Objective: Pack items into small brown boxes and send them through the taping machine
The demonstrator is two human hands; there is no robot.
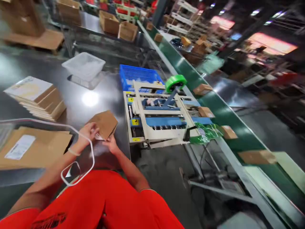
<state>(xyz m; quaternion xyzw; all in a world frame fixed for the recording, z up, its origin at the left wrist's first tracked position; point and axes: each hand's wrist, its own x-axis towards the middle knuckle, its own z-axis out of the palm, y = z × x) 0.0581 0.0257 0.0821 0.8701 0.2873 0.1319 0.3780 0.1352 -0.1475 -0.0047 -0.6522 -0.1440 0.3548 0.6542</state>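
The small cardboard box (106, 124) was on the left side of the carton sealer (162, 121), over the desk (107, 92) and tilted; whether its underside rested on the metal could not be told. The left hand (89, 130) held its near left side with curled fingers, while the right hand (111, 144) gripped the near lower corner, narrow around the cardboard. Holding it from two sides probably steadied the box and left its broad upper face uncovered.

Farther left of the sealer lay a stack of flat cartons (51, 103) and, nearer the wearer, a large flat cardboard piece (49, 152) with a white label, perhaps kept there to be within the left arm's reach. A white cable (92, 152) looped across that forearm and could snag it.

Bare desk stretched from the box towards the sealer's far left, where a white plastic basket (83, 65) sat. The desk's right edge ran close along the sealer, with only a thin gap between; nearer the wearer, that edge dropped to open floor. A blue crate (124, 78) stood at the sealer's far end, and beyond its right side ran the green conveyor belt (220, 115).
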